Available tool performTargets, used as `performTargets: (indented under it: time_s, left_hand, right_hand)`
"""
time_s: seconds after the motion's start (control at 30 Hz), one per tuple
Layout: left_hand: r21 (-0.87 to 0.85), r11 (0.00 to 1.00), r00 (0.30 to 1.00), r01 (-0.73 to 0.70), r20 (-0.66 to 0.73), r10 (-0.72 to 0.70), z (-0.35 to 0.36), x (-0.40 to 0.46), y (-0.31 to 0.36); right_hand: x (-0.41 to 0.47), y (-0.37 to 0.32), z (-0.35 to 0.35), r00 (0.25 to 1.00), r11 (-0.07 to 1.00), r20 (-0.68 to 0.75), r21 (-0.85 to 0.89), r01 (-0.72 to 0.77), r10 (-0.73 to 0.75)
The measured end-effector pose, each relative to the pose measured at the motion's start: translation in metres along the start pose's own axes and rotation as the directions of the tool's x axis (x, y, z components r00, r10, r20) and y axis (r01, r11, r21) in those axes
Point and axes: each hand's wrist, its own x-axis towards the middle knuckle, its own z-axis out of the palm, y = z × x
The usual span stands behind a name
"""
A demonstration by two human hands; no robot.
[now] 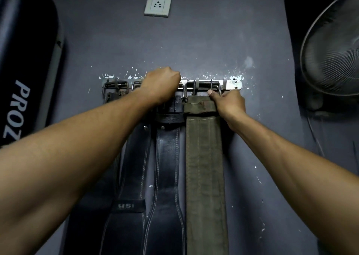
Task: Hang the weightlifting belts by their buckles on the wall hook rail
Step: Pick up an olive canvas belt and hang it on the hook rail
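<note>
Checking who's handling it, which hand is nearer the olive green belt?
Right. The right hand grips the olive green belt at its top right edge; the left hand is apart to its left, over the black belts' buckles.

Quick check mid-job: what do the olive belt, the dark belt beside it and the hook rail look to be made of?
Olive belt: matte, suede-like or canvas, going by its dull nap and stitched lines. Dark belt: smooth leather, it seems, with a slight sheen and white stitching. Hook rail: bright metal, probably steel, screwed to the wall.
</note>
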Motion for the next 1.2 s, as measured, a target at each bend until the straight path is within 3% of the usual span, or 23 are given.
performTargets:
  time_s: [0.27, 0.53, 0.7, 0.9, 1.0, 1.13, 1.2]
  left_hand:
    - [-0.275, 0.938, 0.972, 0.213, -0.036, -0.231, 0.027, -0.052, 0.039]
    - [-0.295, 0.925, 0.963, 0.238, -0.053, -0.265, 0.039, -0.118, 0.074]
    - [-0.357, 0.890, 0.959, 0.282, 0.112, -0.259, 0.040, -0.178, 0.102]
    - [-0.461, 0.795, 0.902, 0.395, 0.358, -0.241, 0.019, -0.263, 0.134]
    - [-0.534, 0.681, 0.841, 0.501, 0.486, -0.238, 0.007, -0.302, 0.150]
    - [-0.594, 0.428, 0.711, 0.681, 0.677, -0.191, -0.022, -0.336, 0.169]
    - [-0.590, 0.409, 0.689, 0.696, 0.710, -0.148, -0.033, -0.345, 0.175]
  right_hand:
    - [-0.024, 0.010, -0.001, 0.990, 0.974, 0.049, 0.178, -0.138, 0.131]
    - [-0.070, 0.030, -0.018, 0.943, 0.899, 0.275, 0.341, -0.276, 0.185]
    - [-0.119, 0.042, -0.037, 0.895, 0.895, 0.384, 0.281, -0.346, 0.225]
    - [-0.200, 0.070, -0.072, 0.840, 0.899, 0.453, 0.164, -0.407, 0.298]
    - [-0.242, 0.083, -0.089, 0.785, 0.884, 0.514, 0.102, -0.456, 0.346]
    - [-0.264, 0.107, -0.098, 0.748, 0.871, 0.552, 0.077, -0.485, 0.368]
    - [-0.259, 0.113, -0.089, 0.748, 0.870, 0.530, 0.039, -0.492, 0.399]
